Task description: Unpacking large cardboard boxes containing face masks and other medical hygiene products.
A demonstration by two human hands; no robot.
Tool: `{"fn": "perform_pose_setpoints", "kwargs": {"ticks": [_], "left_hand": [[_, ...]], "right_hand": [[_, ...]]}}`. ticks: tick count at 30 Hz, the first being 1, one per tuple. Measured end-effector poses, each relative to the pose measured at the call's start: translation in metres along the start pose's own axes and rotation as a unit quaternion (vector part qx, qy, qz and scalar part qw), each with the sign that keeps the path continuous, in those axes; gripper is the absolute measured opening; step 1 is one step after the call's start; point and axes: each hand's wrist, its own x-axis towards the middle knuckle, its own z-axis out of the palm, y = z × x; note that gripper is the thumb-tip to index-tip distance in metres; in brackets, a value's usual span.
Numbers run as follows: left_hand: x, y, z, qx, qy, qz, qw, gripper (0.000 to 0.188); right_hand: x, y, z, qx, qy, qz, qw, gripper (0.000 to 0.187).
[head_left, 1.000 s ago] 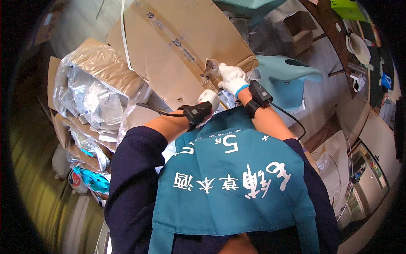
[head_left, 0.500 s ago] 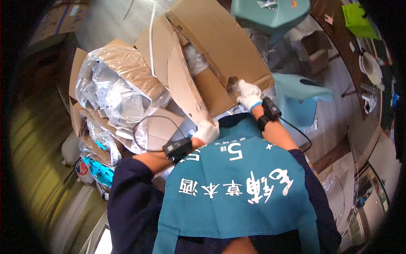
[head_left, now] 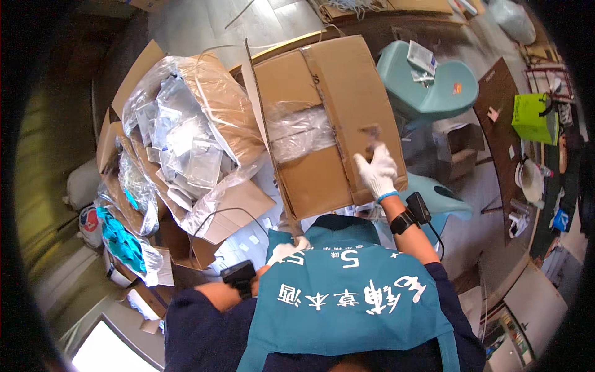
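This looks like a packing workshop or storeroom: a large cardboard box (head_left: 353,93) lies beneath the gloved right hand (head_left: 377,170), and beyond the gloved left hand (head_left: 287,249), to its left, stands a lined carton (head_left: 232,111) heaped with clear plastic pieces (head_left: 192,133). Past the right hand are a teal moulded seat (head_left: 396,71) and, farther right, a lime-green bag (head_left: 530,121), with a smaller open box (head_left: 457,162) between hand and bag.

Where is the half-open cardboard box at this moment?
In the head view, the cardboard box sits upper centre, between the plastic-filled box on its left and the teal seat; the right hand is over it.
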Motion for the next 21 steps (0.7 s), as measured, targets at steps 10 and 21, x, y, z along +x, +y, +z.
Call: {"fn": "perform_pose_setpoints", "kwargs": {"ticks": [10,21], "left_hand": [[-0.097,-0.049,0.026,-0.198,0.199,-0.361,0.889,0.027],[-0.079,-0.099,0.024,-0.318,0.240,-0.399,0.826,0.030]], "right_hand": [[0.156,-0.192,0.042,-0.322,0.035,-0.140,0.936,0.084],[0.259,-0.275,0.103,-0.458,0.046,-0.052,0.886,0.023]]}}
